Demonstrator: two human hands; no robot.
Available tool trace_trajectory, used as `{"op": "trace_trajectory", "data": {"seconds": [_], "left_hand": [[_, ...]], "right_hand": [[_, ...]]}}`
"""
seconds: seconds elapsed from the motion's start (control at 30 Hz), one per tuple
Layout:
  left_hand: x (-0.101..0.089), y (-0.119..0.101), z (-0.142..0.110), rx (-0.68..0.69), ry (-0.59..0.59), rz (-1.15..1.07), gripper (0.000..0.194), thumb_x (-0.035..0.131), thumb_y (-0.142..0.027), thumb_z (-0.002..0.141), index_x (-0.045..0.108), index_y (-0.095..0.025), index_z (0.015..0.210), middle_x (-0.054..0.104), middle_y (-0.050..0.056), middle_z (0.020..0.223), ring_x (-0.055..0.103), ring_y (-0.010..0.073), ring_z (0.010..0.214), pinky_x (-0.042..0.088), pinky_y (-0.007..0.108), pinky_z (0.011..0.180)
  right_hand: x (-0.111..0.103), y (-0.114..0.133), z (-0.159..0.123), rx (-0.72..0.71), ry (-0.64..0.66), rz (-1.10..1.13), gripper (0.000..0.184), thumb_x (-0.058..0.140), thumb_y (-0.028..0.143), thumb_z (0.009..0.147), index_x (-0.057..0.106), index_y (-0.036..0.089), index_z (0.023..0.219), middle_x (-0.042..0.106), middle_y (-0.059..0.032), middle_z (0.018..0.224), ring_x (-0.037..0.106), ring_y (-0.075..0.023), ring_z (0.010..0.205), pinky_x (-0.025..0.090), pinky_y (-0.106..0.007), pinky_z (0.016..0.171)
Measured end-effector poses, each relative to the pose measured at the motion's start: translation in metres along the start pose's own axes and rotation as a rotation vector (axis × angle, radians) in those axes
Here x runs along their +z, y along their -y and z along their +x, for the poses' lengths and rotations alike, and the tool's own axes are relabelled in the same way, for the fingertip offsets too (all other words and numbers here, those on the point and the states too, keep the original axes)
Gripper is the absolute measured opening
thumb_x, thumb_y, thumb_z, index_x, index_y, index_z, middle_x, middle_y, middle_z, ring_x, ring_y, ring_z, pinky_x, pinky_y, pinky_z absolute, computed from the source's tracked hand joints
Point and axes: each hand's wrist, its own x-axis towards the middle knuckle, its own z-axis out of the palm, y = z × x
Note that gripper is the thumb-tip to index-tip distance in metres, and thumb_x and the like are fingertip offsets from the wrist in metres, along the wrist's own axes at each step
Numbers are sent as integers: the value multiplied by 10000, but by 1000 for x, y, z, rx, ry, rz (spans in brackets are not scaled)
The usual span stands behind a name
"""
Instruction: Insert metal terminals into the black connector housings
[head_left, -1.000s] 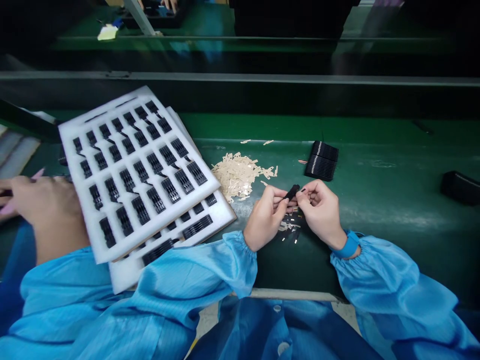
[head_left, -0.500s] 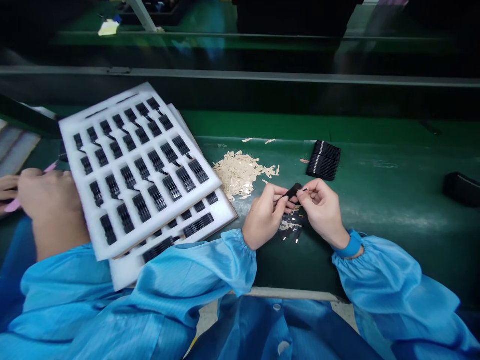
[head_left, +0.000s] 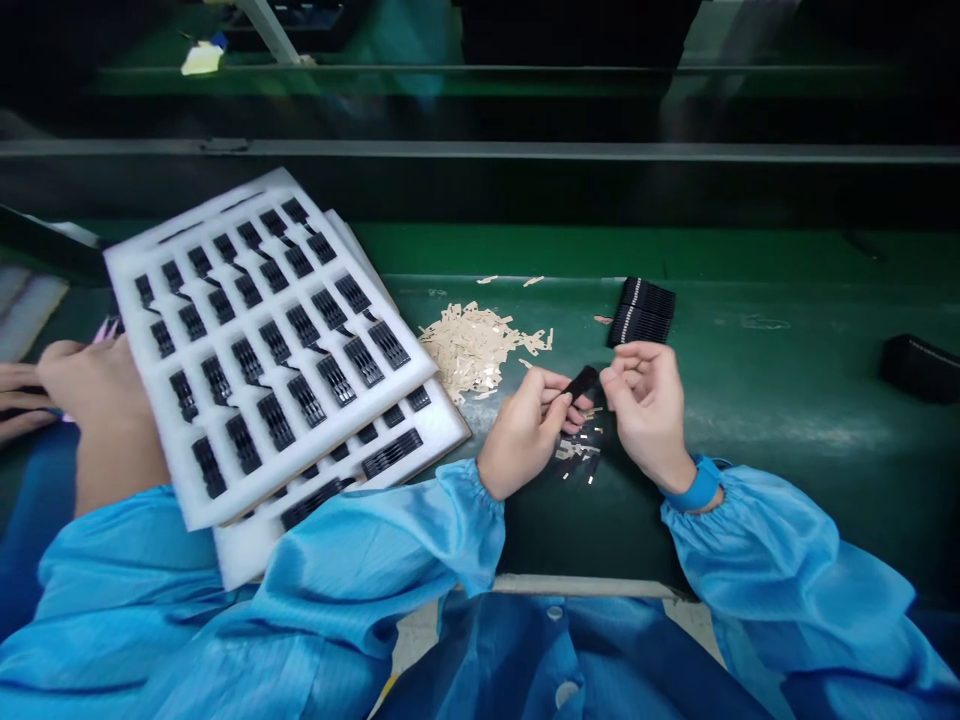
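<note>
Between the thumb and fingers of my left hand [head_left: 521, 435] is a small, flat black part [head_left: 582, 382], held tilted up off the bench. My right hand [head_left: 646, 410], with a blue band at the wrist, is closed in a pinch just right of that part. Whatever its fingertips hold, if anything, is too small to make out. Under the hands lies a scatter of small black and metallic pieces [head_left: 579, 452]. Left of them spreads a heap of thin, pale strips [head_left: 472, 345]. Beyond my right hand sits a block of stacked black parts [head_left: 641, 312].
Two white foam trays [head_left: 300, 290] with black parts in their slots overlap on the left. A co-worker's hands [head_left: 97, 380] are busy beyond them at the left edge. Another black block [head_left: 921, 368] lies far right on the green bench [head_left: 772, 400].
My right hand has drawn slightly away from the black part, leaving a gap to it. My left hand keeps its hold on the part. The whole view has shifted a little.
</note>
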Motion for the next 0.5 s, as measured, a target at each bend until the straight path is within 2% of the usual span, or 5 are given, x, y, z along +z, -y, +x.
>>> {"op": "trace_trajectory", "data": {"seconds": [0.07, 0.13, 0.2, 0.4, 0.5], "left_hand": [[1, -6, 3, -73, 12, -130, 136, 577, -267, 973, 492, -166, 1002, 739, 77, 934, 706, 125, 755, 599, 266, 704], [1, -10, 5, -110, 15, -220, 151, 598, -252, 963, 484, -158, 992, 744, 78, 925, 707, 117, 736, 600, 260, 700], [1, -12, 5, -120, 18, -263, 164, 616, -247, 955, 488, -153, 995, 746, 72, 915, 707, 112, 724, 601, 258, 700], [2, -7, 5, -107, 40, -266, 171, 627, -248, 947, 500, -149, 1002, 736, 58, 886, 713, 121, 740, 608, 262, 699], [2, -6, 4, -78, 53, -242, 177, 629, -266, 945, 504, -151, 997, 730, 61, 896, 707, 122, 761, 605, 254, 694]], "right_hand": [[-2, 2, 1, -30, -19, 3, 195, 657, 268, 876, 540, 232, 1028, 550, 36, 781, 513, -96, 572, 451, -244, 547], [-3, 3, 2, -9, 37, -15, 105, 637, 293, 893, 567, 217, 911, 551, 32, 733, 494, -93, 549, 438, -247, 534], [-3, 4, 1, 29, 105, -27, 136, 646, 315, 885, 576, 209, 836, 563, 30, 697, 491, -92, 529, 424, -243, 510], [-1, 4, -1, 90, 140, 1, 195, 707, 359, 844, 568, 225, 815, 606, 24, 680, 627, -137, 572, 467, -256, 506], [-1, 4, -1, 112, 142, 21, 224, 722, 380, 837, 560, 229, 798, 620, 21, 649, 641, -148, 567, 487, -265, 510]]}}
